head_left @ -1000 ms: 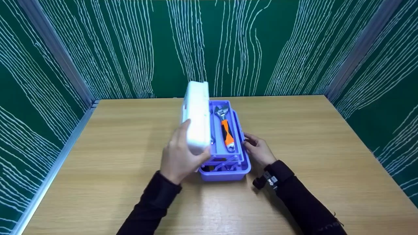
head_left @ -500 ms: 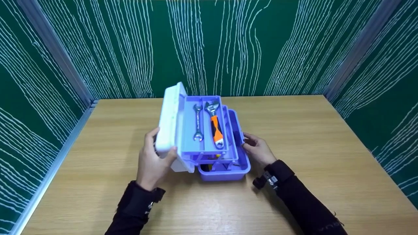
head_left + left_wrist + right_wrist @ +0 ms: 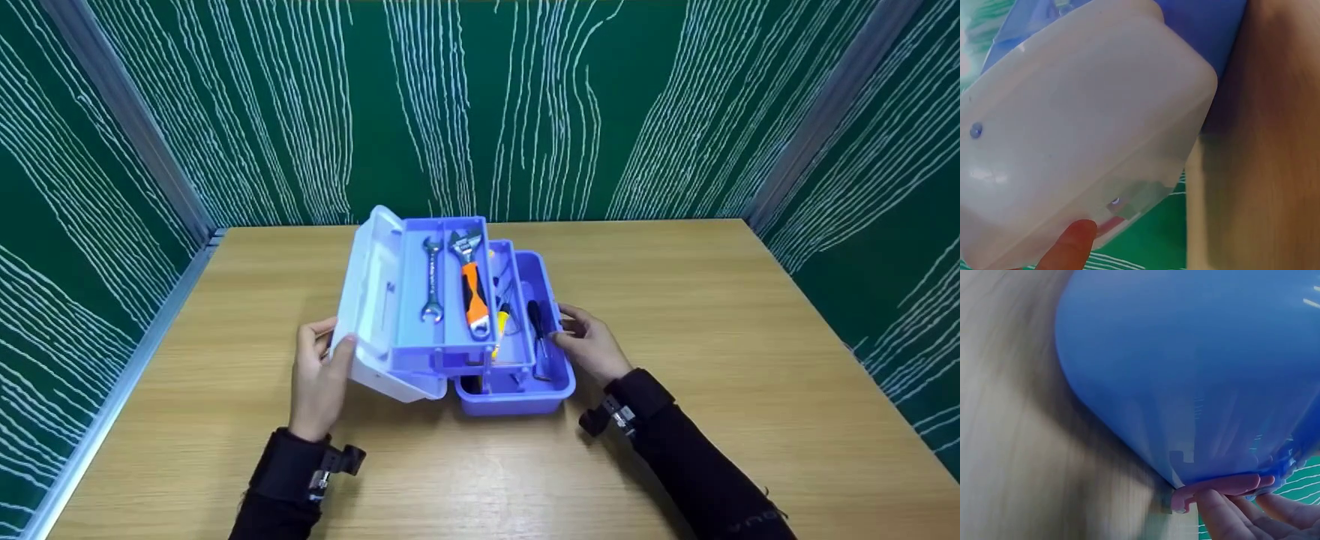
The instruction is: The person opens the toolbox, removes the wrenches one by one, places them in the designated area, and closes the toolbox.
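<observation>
On the table stands a purple toolbox (image 3: 514,405), its stepped trays fanned out to the left. Its whitish lid (image 3: 358,281) leans over leftward, and my left hand (image 3: 319,386) grips the outer edge, thumb on top. An open-ended spanner (image 3: 433,285) and an orange-and-black adjustable wrench (image 3: 474,292) lie in the top tray. A yellow-handled tool (image 3: 502,324) shows in the lower tray. Down in the base lies a black-handled tool (image 3: 535,319). My right hand (image 3: 596,351) holds the base's right rim; the right wrist view has its fingers (image 3: 1219,517) against a pink latch (image 3: 1224,485).
The wooden table (image 3: 675,300) stretches around the toolbox on every side. Green panels with white wavy lines (image 3: 540,112) enclose the back and sides. A metal strip (image 3: 127,390) runs along the table's left edge.
My left hand has swung the lid from nearly upright over to the left and down. The trays have spread out with it, uncovering the spanner and lower tools. My right hand stays put.
</observation>
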Tool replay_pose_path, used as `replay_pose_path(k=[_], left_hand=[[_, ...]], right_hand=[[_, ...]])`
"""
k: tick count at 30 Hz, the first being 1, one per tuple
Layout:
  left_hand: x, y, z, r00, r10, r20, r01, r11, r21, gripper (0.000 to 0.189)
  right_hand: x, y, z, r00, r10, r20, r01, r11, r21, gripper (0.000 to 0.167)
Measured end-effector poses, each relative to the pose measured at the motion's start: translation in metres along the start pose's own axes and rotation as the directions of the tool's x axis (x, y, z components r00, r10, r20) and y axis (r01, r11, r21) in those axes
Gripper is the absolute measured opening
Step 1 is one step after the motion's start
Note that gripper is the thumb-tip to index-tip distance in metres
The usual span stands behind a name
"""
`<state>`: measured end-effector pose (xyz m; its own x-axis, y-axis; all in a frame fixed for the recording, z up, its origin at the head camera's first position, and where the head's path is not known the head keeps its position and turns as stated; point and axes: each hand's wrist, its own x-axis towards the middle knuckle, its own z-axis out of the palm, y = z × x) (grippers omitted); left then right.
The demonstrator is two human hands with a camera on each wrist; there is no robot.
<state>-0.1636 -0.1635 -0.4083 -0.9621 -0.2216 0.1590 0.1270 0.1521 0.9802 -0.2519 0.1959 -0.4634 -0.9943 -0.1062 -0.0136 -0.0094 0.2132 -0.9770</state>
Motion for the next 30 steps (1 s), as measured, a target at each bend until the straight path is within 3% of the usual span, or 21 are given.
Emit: replay_pose_path(k=[9, 14, 22, 30], left_hand=[[0.009, -0.015, -0.017, 0.979, -0.203, -0.021, 0.203, 0.979, 0.013, 0.036], [0.012, -0.025, -0.02, 0.966, -0.259, 0.0, 0.259, 0.964, 0.059, 0.035], [0.012, -0.038, -0.023, 0.967, -0.256, 0.006, 0.25, 0.95, 0.187, 0.031], [0.011, -0.044, -0.025, 0.977, -0.212, 0.018, 0.186, 0.892, 0.412, 0.029]], right_hand=[[-0.001, 0.0, -0.001, 1.0, -0.01, 0.008, 0.01, 1.0, -0.025, 0.059], [-0.001, -0.001, -0.001, 1.0, 0.004, 0.009, -0.004, 1.0, -0.015, 0.059], [-0.003, -0.004, -0.001, 1.0, 0.014, 0.017, -0.014, 1.0, -0.004, 0.059], [-0.004, -0.005, 0.0, 1.0, 0.024, 0.01, -0.024, 1.0, -0.015, 0.059]])
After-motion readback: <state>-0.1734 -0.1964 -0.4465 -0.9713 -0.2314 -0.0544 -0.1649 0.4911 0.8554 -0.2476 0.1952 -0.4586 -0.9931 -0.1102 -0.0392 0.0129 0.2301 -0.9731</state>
